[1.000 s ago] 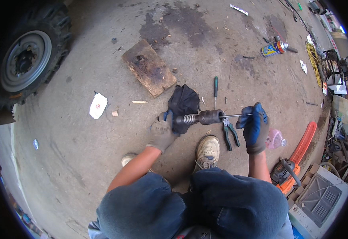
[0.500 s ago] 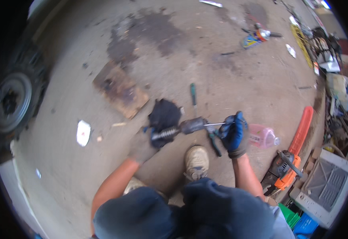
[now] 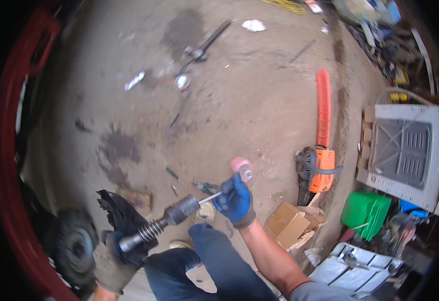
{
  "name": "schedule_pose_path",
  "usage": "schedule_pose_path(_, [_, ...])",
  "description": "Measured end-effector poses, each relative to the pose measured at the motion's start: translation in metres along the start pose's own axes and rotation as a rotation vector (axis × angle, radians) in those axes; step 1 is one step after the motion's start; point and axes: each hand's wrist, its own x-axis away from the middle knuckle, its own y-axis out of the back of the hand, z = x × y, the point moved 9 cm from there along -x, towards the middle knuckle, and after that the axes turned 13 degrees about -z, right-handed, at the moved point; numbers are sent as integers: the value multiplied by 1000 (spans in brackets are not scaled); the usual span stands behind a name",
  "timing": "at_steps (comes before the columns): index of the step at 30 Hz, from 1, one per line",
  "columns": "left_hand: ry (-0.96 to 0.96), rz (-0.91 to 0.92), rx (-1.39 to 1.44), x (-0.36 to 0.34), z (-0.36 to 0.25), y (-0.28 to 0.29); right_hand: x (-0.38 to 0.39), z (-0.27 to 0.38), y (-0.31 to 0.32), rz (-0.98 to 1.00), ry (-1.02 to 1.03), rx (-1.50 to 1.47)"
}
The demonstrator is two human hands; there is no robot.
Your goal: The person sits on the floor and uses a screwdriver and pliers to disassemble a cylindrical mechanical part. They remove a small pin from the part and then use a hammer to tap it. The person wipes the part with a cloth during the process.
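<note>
My left hand [image 3: 113, 263], in a grey and blue work glove, closes round the lower end of a dark metal cylinder [image 3: 181, 209] with a coil spring on it. A black cloth [image 3: 121, 215] is bunched between that glove and the cylinder. A thin bright metal rod [image 3: 209, 197] runs out of the cylinder's upper end to my right hand [image 3: 237, 200], whose blue-gloved fingers are wrapped round the rod's far end. The assembly is tilted, right end higher, in front of my knees.
Pliers [image 3: 205, 187], a green-handled screwdriver [image 3: 174, 175] and a pink bottle [image 3: 239, 164] lie on the floor ahead. To the right are an orange chainsaw [image 3: 324, 168], a cardboard box [image 3: 289, 223] and a green container [image 3: 365, 213]. A wheel [image 3: 76, 248] stands at left.
My view has swung to the right, bringing the cardboard box and a red frame into sight. The cylinder and both hands now appear lower and further left, and look larger.
</note>
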Motion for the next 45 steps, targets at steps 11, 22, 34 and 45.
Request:
schedule_pose_path(11, [-360,206,-57,-228,-311,85,89,287,-15,-257,300,-308])
schedule_pose_path(22, [-761,591,-43,-439,-647,13,18,467,31,-390,489,-934])
schedule_pose_path(34, [-1201,844,-216,-603,-1015,-271,-149,691,165,-223,972,-1357])
schedule_pose_path(45, [-636,1422,-110,-714,-1113,-646,-355,779,266,-523,900,-1670])
